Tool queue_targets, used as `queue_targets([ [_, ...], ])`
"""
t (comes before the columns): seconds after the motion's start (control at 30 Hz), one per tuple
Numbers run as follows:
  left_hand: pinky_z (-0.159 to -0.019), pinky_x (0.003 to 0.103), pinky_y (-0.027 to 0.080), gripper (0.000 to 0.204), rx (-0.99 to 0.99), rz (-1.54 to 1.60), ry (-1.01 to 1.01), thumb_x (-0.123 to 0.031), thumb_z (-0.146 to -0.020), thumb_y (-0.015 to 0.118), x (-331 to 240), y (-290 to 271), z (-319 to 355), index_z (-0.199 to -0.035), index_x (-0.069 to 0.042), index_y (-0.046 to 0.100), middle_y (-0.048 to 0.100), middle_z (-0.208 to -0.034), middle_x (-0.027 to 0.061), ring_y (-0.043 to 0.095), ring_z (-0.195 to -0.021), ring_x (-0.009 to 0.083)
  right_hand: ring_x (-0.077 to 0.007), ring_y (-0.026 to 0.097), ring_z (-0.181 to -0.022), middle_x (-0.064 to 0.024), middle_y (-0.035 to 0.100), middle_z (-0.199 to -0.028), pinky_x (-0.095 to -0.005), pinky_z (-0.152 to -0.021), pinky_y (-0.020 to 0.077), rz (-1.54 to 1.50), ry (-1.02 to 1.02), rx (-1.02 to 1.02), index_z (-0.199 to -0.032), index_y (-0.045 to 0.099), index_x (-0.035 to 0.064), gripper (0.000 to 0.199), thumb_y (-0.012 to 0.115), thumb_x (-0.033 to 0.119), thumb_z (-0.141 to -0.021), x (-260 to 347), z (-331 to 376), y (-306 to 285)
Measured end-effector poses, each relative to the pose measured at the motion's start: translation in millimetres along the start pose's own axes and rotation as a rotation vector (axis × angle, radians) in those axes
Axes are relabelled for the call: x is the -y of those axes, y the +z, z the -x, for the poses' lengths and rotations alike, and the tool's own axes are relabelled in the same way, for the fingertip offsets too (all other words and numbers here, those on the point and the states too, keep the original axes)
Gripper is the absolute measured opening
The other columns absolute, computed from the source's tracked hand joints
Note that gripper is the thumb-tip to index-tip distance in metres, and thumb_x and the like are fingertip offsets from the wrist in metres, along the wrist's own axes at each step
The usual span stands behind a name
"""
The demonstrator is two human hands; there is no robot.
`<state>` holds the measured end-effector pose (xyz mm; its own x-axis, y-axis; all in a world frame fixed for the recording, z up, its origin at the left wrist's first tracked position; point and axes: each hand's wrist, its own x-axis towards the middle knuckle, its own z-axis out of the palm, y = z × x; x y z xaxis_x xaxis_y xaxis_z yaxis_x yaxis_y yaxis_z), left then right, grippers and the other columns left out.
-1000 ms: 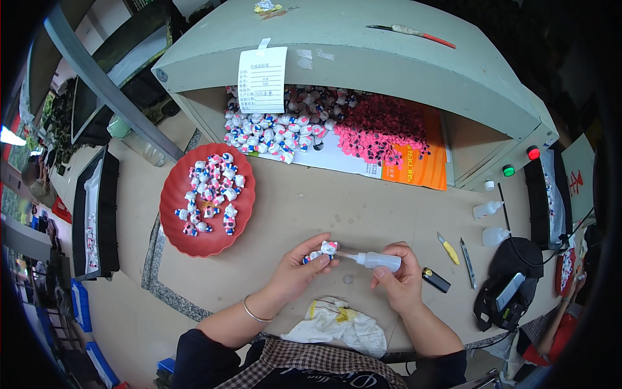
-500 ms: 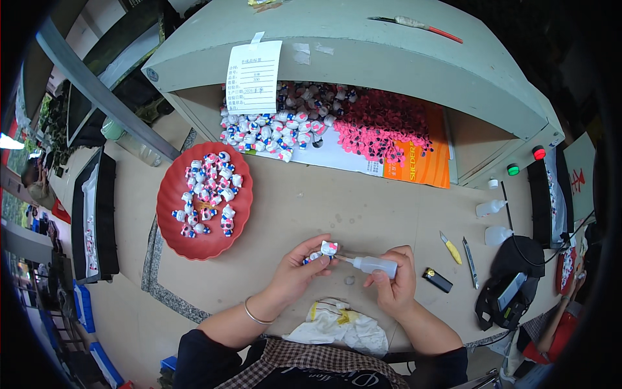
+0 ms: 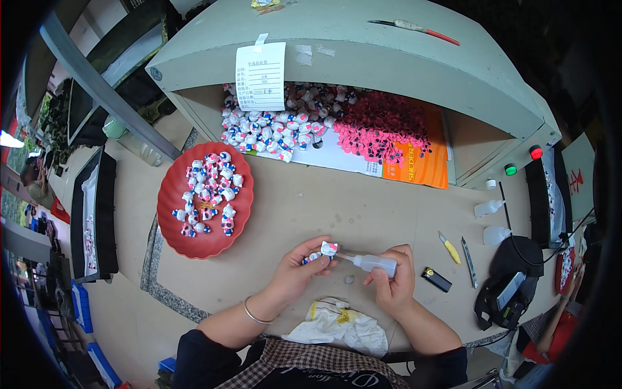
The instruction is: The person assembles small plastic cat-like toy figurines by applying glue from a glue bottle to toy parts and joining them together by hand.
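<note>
Between the fingers of my left hand [image 3: 295,267] is a small white cat figurine [image 3: 329,249] with a pink bow and some blue below. My right hand [image 3: 396,280] is closed around a translucent squeeze bottle [image 3: 376,264], tilted so its thin nozzle points left. The nozzle's tip is at the figurine's right side; whether it touches cannot be made out. To the left, a red scalloped bowl [image 3: 170,223] holds several similar white, pink and blue figurines [image 3: 210,181].
Under the grey shelf [image 3: 363,52] lie piles of white figurine parts [image 3: 278,133] and pink pieces [image 3: 382,129]. A crumpled cloth [image 3: 337,327] lies near me. On the right are a black lighter [image 3: 437,279], a yellow knife [image 3: 449,247], small bottles [image 3: 489,207] and a black bag [image 3: 512,279].
Hardly anything differs. Both hands keep their places with the figurine and the bottle, and the view has shifted very slightly.
</note>
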<state>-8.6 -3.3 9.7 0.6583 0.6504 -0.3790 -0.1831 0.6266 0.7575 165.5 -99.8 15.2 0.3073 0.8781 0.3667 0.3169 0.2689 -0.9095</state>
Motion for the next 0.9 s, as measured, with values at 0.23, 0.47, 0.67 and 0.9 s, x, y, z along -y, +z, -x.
queue_targets([
  [0.23, -0.072, 0.025, 0.047, 0.038, -0.021, -0.002, -0.010, -0.002, -0.082, 0.052, -0.3, 0.7, 0.1, -0.120, -0.008, 0.046, 0.055, -0.107, 0.0048, 0.057, -0.090, 0.0150, -0.0143, 0.049, -0.063, -0.0127, 0.040, -0.085, -0.0222, -0.044, 0.0456, 0.068, -0.014, -0.043, -0.092, 0.044, -0.0030, 0.019, 0.054, 0.009, -0.082, 1.0, 0.1, -1.6],
  [0.47, -0.071, 0.025, 0.047, 0.037, -0.037, 0.032, 0.016, -0.001, -0.082, 0.053, -0.3, 1.1, 0.9, -0.118, -0.008, 0.047, 0.055, -0.106, 0.0050, 0.057, -0.090, 0.0153, -0.0169, 0.047, -0.064, -0.0116, 0.045, -0.078, -0.0248, -0.047, 0.0411, 0.181, -0.049, -0.028, -0.091, 0.045, -0.0007, 0.019, 0.056, 0.009, -0.080, 2.2, -0.2, -4.9],
  [0.67, -0.072, 0.025, 0.048, 0.037, -0.052, -0.025, 0.013, -0.001, -0.081, 0.054, 1.0, 2.6, 0.4, -0.118, -0.007, 0.047, 0.055, -0.105, 0.0061, 0.057, -0.090, 0.0151, -0.0146, 0.048, -0.064, -0.0126, 0.042, -0.083, -0.0226, -0.046, 0.0438, 0.073, 0.003, -0.025, -0.091, 0.044, -0.0021, 0.019, 0.054, 0.010, -0.081, 2.3, 2.3, -0.7],
  [0.9, -0.072, 0.025, 0.048, 0.037, -0.046, -0.079, 0.046, -0.003, -0.082, 0.054, 2.0, 4.9, 1.2, -0.118, -0.006, 0.046, 0.055, -0.105, 0.0066, 0.057, -0.090, 0.0152, -0.0139, 0.049, -0.064, -0.0125, 0.040, -0.085, -0.0222, -0.046, 0.0446, 0.036, -0.021, -0.040, -0.094, 0.042, -0.0025, 0.021, 0.053, 0.011, -0.082, -3.0, 3.2, 0.2],
])
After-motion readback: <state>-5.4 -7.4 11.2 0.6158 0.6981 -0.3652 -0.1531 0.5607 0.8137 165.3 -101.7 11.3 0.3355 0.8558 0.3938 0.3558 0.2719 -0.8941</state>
